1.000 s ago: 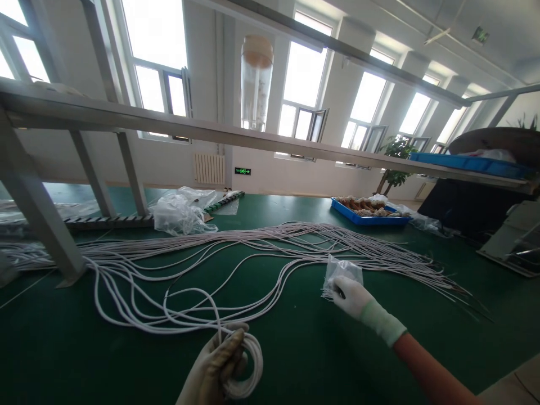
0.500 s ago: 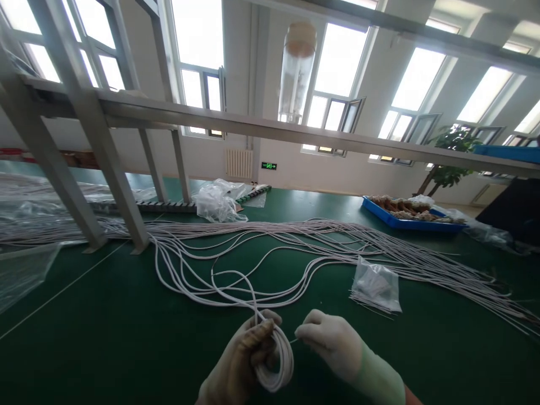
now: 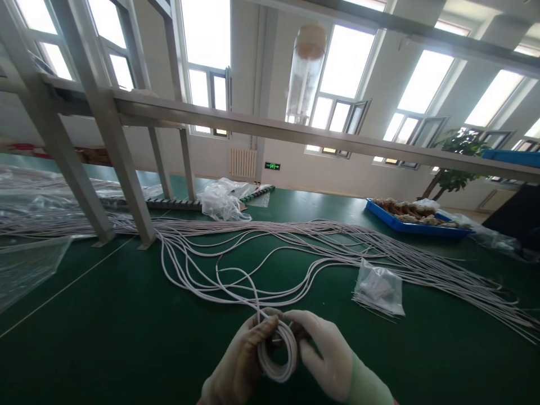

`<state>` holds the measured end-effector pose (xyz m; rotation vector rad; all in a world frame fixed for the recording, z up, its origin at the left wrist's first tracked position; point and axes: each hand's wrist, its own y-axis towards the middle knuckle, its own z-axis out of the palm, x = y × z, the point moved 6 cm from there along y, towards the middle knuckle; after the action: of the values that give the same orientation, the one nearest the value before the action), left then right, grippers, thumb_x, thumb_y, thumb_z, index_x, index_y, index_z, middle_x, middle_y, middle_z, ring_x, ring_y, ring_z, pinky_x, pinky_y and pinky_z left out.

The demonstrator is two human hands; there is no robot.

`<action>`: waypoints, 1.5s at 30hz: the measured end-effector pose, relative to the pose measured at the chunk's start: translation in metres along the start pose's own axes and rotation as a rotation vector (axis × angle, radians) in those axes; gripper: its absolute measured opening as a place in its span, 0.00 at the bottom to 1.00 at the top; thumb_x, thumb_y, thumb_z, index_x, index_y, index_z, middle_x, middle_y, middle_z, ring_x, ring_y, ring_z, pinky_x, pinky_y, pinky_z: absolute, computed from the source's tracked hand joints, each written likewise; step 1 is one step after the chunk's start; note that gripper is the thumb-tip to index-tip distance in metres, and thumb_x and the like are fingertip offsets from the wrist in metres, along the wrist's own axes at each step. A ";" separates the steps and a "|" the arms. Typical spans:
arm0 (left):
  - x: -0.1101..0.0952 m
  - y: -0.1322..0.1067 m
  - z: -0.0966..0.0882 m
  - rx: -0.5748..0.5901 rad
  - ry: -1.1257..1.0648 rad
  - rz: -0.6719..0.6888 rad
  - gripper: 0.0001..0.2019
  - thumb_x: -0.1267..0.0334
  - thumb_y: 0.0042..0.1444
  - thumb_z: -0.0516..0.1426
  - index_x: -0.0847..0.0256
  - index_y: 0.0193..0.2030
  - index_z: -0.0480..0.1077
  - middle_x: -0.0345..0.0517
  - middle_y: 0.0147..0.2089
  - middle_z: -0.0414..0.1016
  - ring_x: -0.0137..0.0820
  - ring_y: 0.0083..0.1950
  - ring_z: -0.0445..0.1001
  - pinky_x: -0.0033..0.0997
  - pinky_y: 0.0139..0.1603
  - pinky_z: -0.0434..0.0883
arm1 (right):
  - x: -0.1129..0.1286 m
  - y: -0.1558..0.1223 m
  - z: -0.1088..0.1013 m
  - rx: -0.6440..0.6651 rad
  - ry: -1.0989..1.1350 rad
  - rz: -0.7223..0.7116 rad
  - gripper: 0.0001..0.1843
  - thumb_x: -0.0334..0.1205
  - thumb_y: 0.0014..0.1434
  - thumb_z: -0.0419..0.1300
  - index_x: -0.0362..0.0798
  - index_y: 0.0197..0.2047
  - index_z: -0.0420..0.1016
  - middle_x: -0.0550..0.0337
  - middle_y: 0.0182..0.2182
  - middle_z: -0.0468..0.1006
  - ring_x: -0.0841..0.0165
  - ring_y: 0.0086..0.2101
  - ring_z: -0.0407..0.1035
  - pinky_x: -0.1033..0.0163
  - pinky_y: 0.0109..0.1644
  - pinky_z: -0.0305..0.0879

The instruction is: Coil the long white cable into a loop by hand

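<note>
My left hand [image 3: 240, 365], in a worn yellowish glove, grips a small coil of white cable [image 3: 279, 354] low in the middle of the view. My right hand [image 3: 327, 354], in a white glove, is pressed against the coil's right side with its fingers on the loops. The coil's free end runs up into a long bundle of white cables [image 3: 295, 242] spread across the green table [image 3: 105, 332]. A small clear plastic bag [image 3: 378, 288] of thin ties lies to the right of my hands.
Grey metal frame legs [image 3: 126, 185] stand at the left. Crumpled plastic bags [image 3: 221, 202] lie at the back, a blue tray [image 3: 415, 222] with parts at the back right. A clear plastic sheet [image 3: 29, 264] lies at the left edge.
My right hand left the small plastic bag, came back to the coil and now rests on it. The view turned left and the coil stayed in my left hand.
</note>
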<state>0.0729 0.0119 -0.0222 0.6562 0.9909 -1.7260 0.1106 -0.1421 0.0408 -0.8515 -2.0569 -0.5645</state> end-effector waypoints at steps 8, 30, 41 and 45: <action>0.000 -0.001 0.002 -0.073 -0.082 -0.082 0.32 0.54 0.53 0.68 0.65 0.61 0.66 0.60 0.58 0.74 0.52 0.61 0.73 0.51 0.63 0.69 | -0.022 0.001 0.021 -0.203 -0.227 0.105 0.33 0.37 0.57 0.64 0.53 0.65 0.66 0.52 0.49 0.81 0.54 0.44 0.79 0.53 0.44 0.81; 0.001 -0.001 -0.010 -0.156 0.175 -0.013 0.28 0.60 0.47 0.72 0.58 0.55 0.73 0.51 0.53 0.77 0.51 0.59 0.73 0.52 0.63 0.69 | -0.030 -0.004 0.039 -0.528 -0.649 -0.184 0.07 0.43 0.65 0.62 0.60 0.46 0.76 0.54 0.46 0.80 0.49 0.43 0.76 0.47 0.36 0.81; 0.008 0.003 -0.011 -0.113 0.072 0.065 0.23 0.59 0.48 0.71 0.58 0.52 0.75 0.52 0.53 0.77 0.49 0.61 0.72 0.50 0.66 0.67 | -0.005 -0.006 0.042 -0.475 -0.756 -0.474 0.14 0.33 0.69 0.59 0.59 0.52 0.79 0.60 0.43 0.83 0.62 0.37 0.76 0.58 0.37 0.71; 0.007 0.003 -0.009 -0.104 0.099 0.059 0.26 0.56 0.49 0.70 0.59 0.54 0.73 0.53 0.55 0.76 0.50 0.62 0.71 0.53 0.67 0.67 | -0.001 -0.007 0.043 -0.503 -0.827 -0.497 0.18 0.30 0.68 0.57 0.59 0.54 0.77 0.59 0.44 0.83 0.61 0.37 0.76 0.57 0.36 0.72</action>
<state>0.0729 0.0157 -0.0336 0.7021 1.1113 -1.5917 0.0840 -0.1194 0.0150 -0.9520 -2.9872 -1.1829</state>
